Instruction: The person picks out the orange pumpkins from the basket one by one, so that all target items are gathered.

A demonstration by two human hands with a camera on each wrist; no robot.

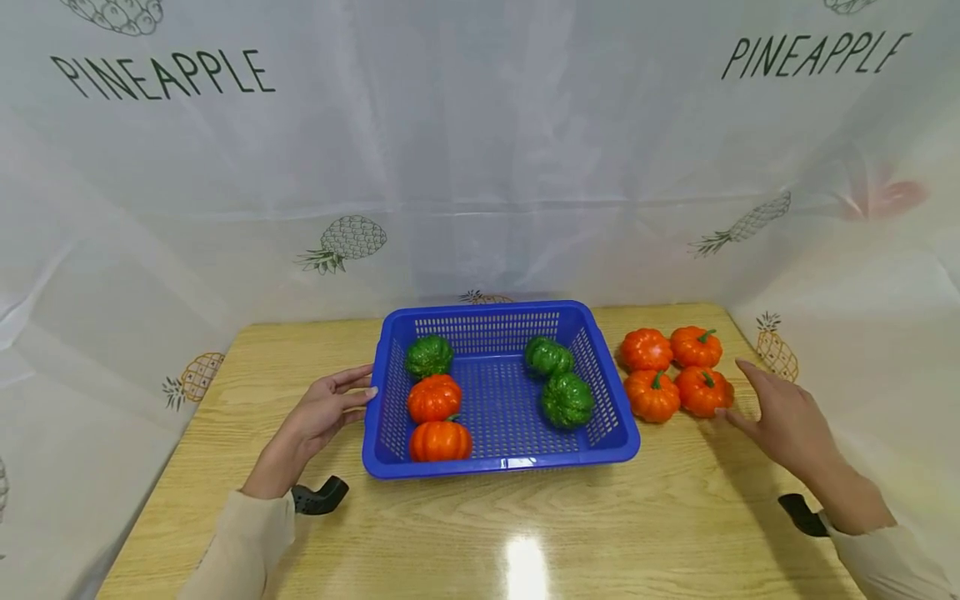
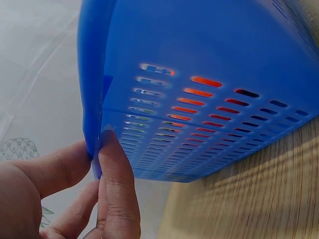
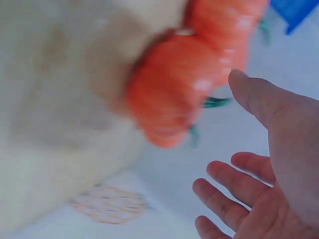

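Note:
My left hand (image 1: 326, 412) pinches the left rim of a blue plastic basket (image 1: 498, 465), thumb on one side of the rim and fingers on the other in the left wrist view. Inside the basket's left part lie a green pumpkin (image 1: 429, 356) and two orange pumpkins (image 1: 435, 398); two more green pumpkins (image 1: 567, 400) lie on its right. My right hand (image 1: 791, 417), fingers spread and holding nothing, hovers by the nearest right pumpkin (image 1: 703, 392) of an orange group. In the right wrist view the orange pumpkins (image 3: 172, 84) look blurred beside the thumb.
Several orange pumpkins (image 1: 647, 350) with green stems sit together on the wooden table (image 1: 585, 525), right of the basket. A pale curtain (image 1: 480, 167) printed with pineapples hangs behind and along the sides. Black wrist mounts (image 1: 321, 496) stick out near both wrists.

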